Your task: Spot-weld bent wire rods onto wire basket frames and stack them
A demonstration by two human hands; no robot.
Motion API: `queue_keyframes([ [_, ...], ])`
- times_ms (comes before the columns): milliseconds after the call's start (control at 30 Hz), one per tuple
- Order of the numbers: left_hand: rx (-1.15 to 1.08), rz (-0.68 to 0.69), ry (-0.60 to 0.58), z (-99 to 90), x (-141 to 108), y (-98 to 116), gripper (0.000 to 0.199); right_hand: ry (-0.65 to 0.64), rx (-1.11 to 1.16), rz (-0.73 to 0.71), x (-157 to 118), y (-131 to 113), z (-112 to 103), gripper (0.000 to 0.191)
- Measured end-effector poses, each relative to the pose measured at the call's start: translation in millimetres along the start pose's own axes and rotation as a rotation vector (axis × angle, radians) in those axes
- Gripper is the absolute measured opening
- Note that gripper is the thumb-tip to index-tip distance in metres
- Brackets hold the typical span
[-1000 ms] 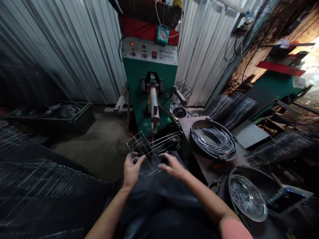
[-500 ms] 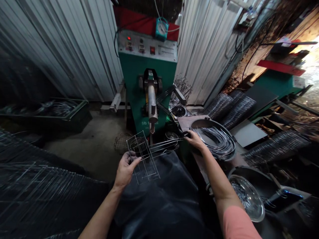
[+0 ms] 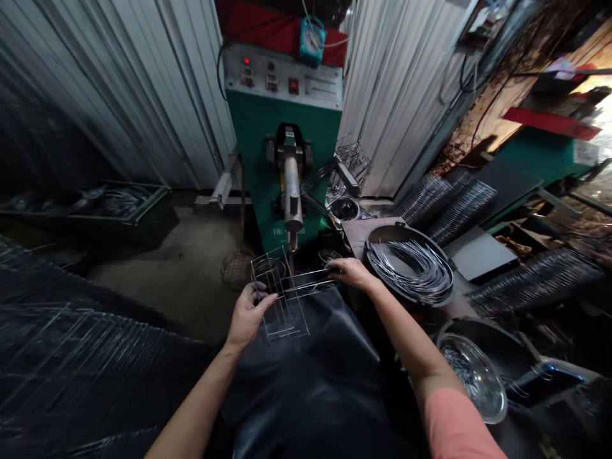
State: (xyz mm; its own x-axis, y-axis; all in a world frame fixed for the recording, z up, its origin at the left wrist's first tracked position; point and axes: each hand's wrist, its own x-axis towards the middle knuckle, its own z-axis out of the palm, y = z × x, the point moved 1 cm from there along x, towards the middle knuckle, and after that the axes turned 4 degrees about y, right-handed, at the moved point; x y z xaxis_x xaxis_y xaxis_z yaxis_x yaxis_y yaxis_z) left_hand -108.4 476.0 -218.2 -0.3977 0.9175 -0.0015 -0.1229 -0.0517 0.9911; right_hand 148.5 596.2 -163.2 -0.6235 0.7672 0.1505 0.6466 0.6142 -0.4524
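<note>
My left hand [image 3: 249, 312] pinches the left side of a small rectangular wire rack [image 3: 282, 312], thumb over its bars. Two long thin wires [image 3: 306, 280] stretch from the rack toward the right. Their far ends are in the closed fingers of my right hand [image 3: 351, 273]; whether they are joined to the rack, I cannot tell. Just beyond the rack stands a green spot welder [image 3: 253, 140], its upper electrode [image 3: 293, 239] pointing down above the rack's far end. The lower electrode is mostly hidden in shadow.
To my right a round pan [image 3: 447, 280] holds a coil of cut wires [image 3: 411, 274]. Nearer is a metal bowl [image 3: 495, 395] of small wire pieces. Stacked wire racks [image 3: 95, 363] fill the left. A green bin [image 3: 148, 204] stands behind on the floor.
My right hand has moved left, closer to the rack, along with the wires. The left hand and rack have shifted slightly right, and the view has tilted a little.
</note>
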Motion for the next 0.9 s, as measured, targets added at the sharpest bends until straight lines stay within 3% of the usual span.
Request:
queue_keyframes([
  [200, -0.024, 0.019, 0.048, -6.3, 16, -4, 0.038, 0.029, -0.054, -0.019, 16, -14, 7, 0.019],
  [400, -0.046, -0.022, 0.009, 5.1, 26, 2, 0.037, -0.102, 0.087, -0.151, 34, -12, 12, 0.047],
  [600, -0.098, -0.062, -0.004, 21.1, 40, -3, 0.039, -0.031, 0.154, -0.204, 56, -18, 23, 0.021],
  [900, -0.134, -0.093, 0.004, 26.8, 56, 2, 0.038, -0.003, 0.060, -0.274, 71, 3, 23, 0.020],
])
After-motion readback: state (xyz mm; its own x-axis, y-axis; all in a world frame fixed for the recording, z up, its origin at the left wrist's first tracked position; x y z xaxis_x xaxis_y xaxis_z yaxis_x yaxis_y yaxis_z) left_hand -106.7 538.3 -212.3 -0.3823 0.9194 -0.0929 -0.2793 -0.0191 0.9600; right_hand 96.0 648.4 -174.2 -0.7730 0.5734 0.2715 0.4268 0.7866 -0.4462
